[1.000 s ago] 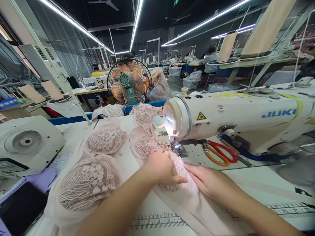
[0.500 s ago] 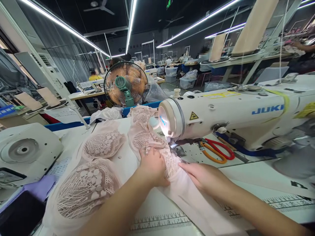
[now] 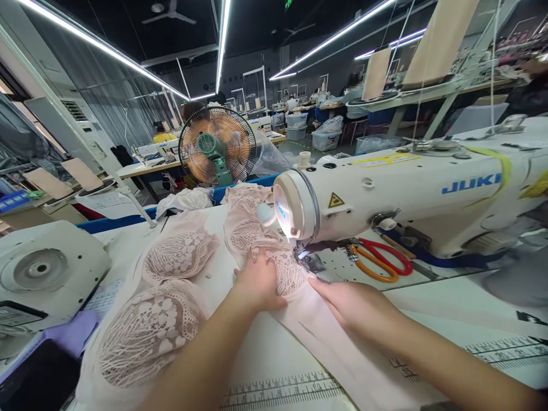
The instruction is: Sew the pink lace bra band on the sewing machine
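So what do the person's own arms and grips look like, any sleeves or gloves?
The left grip and right grip are ungloved human hands, with no ring I can make out. The left forearm and right forearm are bare along nearly all that shows, with no watch or bracelet visible. A dark patch at the lower right corner may be a sleeve; I can't tell.

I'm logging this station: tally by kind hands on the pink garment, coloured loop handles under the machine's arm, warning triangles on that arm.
Hands on pink garment: 2 (left hand, right hand)
Loop handles: 2 (red handle, orange handle)
Warning triangle: 1
Total: 5
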Action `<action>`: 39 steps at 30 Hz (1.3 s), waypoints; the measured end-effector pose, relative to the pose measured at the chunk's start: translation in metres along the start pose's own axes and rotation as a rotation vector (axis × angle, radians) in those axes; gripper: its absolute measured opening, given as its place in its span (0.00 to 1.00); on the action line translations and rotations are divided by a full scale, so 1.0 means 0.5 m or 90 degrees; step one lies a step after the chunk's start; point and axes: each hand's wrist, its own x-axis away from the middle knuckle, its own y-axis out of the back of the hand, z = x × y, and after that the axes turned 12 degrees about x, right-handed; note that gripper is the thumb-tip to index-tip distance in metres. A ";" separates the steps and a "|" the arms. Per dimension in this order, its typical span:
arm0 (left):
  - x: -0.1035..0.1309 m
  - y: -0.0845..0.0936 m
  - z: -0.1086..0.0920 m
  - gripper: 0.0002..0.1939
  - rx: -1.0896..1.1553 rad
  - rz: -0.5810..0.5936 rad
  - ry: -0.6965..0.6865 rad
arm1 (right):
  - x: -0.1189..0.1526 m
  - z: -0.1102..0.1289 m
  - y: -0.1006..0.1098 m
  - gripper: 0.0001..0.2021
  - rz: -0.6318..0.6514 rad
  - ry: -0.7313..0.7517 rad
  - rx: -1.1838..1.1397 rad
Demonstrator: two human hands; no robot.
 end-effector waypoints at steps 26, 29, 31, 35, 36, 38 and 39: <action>-0.057 -0.002 0.051 0.40 0.075 -0.164 -0.027 | 0.021 0.010 0.008 0.22 0.035 0.021 0.065; -0.067 -0.009 0.054 0.38 0.068 -0.193 -0.018 | 0.023 0.011 0.007 0.22 0.030 0.026 0.075; -0.073 -0.012 0.056 0.37 0.057 -0.218 -0.007 | 0.024 0.011 0.004 0.21 0.024 0.025 0.072; -0.085 -0.013 0.067 0.35 0.034 -0.279 0.024 | 0.020 0.010 -0.002 0.21 0.008 0.020 0.054; -0.086 -0.013 0.069 0.33 0.030 -0.303 0.024 | 0.018 0.010 -0.004 0.22 0.006 0.021 0.053; -0.085 -0.016 0.067 0.25 0.025 -0.362 -0.021 | 0.015 0.009 -0.009 0.23 0.000 0.029 0.055; -0.080 -0.019 0.061 0.21 0.024 -0.386 -0.073 | 0.015 0.007 -0.011 0.22 -0.015 0.031 0.047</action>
